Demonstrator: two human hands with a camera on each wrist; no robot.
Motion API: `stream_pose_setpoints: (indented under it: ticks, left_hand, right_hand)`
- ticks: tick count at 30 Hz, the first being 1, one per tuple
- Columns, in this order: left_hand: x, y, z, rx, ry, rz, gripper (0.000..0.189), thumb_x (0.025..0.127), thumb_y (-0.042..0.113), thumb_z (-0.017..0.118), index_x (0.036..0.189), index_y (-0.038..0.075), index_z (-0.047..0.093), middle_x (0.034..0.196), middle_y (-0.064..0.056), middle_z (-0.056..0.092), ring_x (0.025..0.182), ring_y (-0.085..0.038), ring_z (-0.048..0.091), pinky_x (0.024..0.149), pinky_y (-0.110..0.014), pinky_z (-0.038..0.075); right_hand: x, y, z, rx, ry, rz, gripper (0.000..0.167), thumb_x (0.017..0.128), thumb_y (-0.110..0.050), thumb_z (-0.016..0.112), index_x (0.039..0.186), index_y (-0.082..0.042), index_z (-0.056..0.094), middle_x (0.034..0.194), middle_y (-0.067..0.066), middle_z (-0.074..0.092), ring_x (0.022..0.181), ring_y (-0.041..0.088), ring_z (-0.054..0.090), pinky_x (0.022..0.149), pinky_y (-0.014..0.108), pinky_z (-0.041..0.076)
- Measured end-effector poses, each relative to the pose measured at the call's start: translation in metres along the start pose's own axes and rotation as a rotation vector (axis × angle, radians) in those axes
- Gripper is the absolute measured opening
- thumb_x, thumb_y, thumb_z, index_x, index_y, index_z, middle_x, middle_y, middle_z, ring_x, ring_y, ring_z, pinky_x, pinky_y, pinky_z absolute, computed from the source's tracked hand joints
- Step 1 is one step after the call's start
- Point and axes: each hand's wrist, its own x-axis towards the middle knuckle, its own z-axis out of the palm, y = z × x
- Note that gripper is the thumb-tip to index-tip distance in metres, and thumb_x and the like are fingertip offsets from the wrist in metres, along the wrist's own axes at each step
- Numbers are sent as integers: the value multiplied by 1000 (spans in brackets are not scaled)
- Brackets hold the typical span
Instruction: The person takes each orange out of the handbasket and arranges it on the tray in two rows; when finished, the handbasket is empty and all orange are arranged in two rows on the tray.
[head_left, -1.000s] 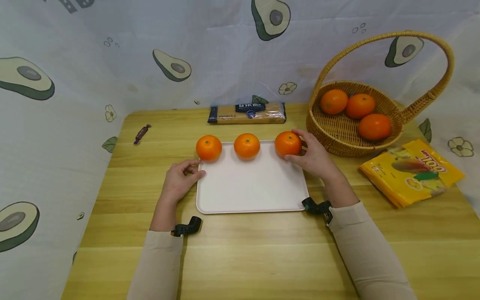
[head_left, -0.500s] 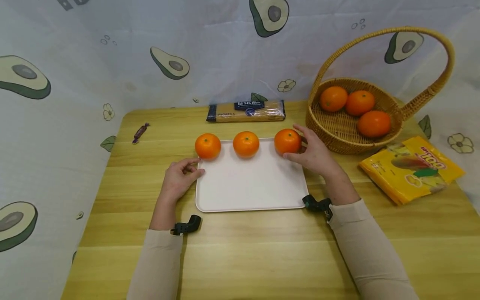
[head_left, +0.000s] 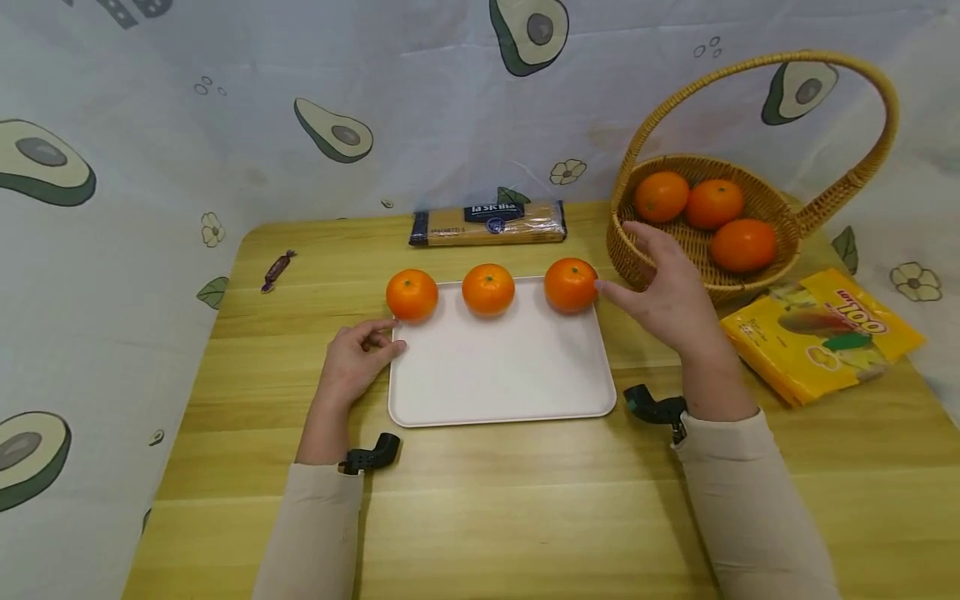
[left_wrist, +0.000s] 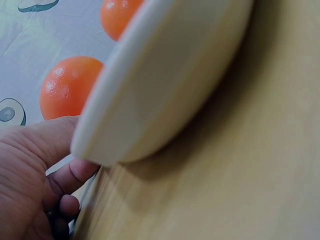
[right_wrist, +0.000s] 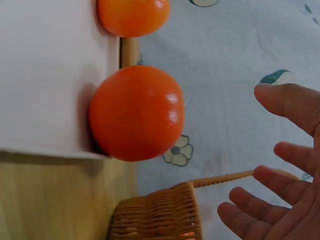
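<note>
Oranges on the tray: Three oranges [head_left: 488, 289] stand in a row along the far edge of a white tray [head_left: 502, 367] on a wooden bench [head_left: 495, 500], one near each far corner and one between.
Left hand: A person's left hand [head_left: 358, 360] pinches the tray's left edge, thumb and fingers closed about the rim just below the leftmost orange.
Right hand: The right hand [head_left: 675, 300] holds nothing, its fingers spread beside the rightmost orange; the right wrist view shows a clear gap between hand and fruit.
Wicker basket: Three more fruit [head_left: 715, 204] sit in the handled wicker basket [head_left: 738, 287] at the back right, partly covered by the right hand in the head view.
Step in hand: Judging by the neat line, this looks like the laying out of oranges on the tray, with the far row filled.
Next move: Continuing would seem to call for the free right hand to clear the basket's rim, pass under the handle and close round one fruit, while the left hand steadies the tray.
Risk: A brush against the rightmost orange could set it rolling off its corner.
Sidelines: A spaghetti packet [head_left: 487, 225] lies behind the tray.
</note>
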Motion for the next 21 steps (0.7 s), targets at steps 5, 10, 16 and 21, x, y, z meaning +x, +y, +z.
stream_pose_setpoints:
  ticks: [5,10,16,21]
  left_hand:
    - [0,0,1,2,2,-1,38,91,24,77,128,15,72,102,-13,71,101,-25,49,85,-33,36]
    - [0,0,0,6,7,27,38,91,24,78,128,14,72,101,-13,72,99,-24,49,84,-33,36]
    - [1,-1,-1,13,6,41,39,91,24,77,129,15,72,101,-13,72,95,-24,49,83,-32,35]
    - [1,-3,-1,11,5,36,39,91,24,77,129,15,72,101,-12,72,95,-24,49,82,-32,34]
  right_hand:
    - [-1,-2,-27,-131,65,-37,83,90,-29,78,159,-16,34,164,14,33,143,42,38,116,62,34]
    - [9,9,-57,-284,11,-74,82,92,-33,75,158,-8,33,164,22,31,150,46,28,120,65,23]
    - [26,36,-88,-499,-118,-63,83,92,-34,75,155,0,34,157,33,32,141,56,31,111,72,27]
    - [42,62,-106,-597,-232,-37,85,94,-45,70,155,1,32,155,40,27,137,62,29,106,76,28]
